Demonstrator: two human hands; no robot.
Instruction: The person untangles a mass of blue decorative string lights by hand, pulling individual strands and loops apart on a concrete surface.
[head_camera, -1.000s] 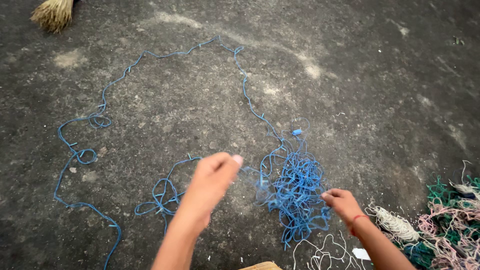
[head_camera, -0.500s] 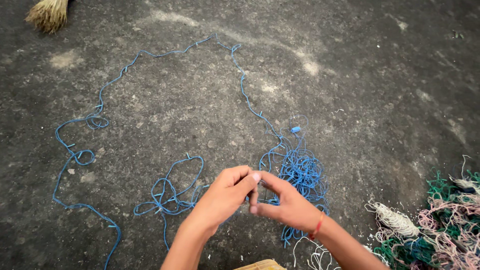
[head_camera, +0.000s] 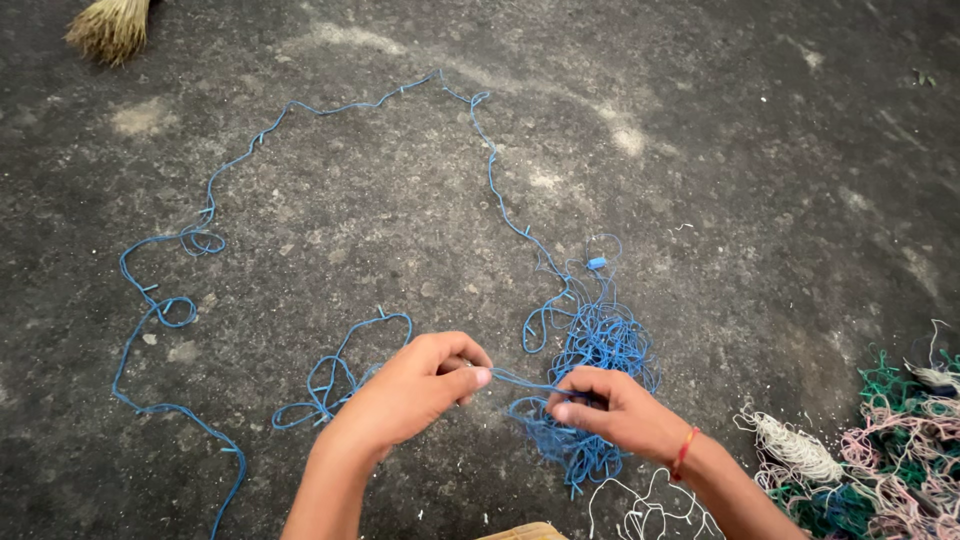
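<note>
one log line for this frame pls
left hand: pinches blue cord | right hand: pinches same cord, taut between hands | blue tangle: on floor, beside right hand

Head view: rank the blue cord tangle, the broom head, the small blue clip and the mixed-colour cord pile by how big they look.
1. Blue cord tangle
2. Mixed-colour cord pile, cut off by the frame edge, so possibly larger than the tangle
3. Broom head, also cropped, and farther from the camera
4. Small blue clip
</note>
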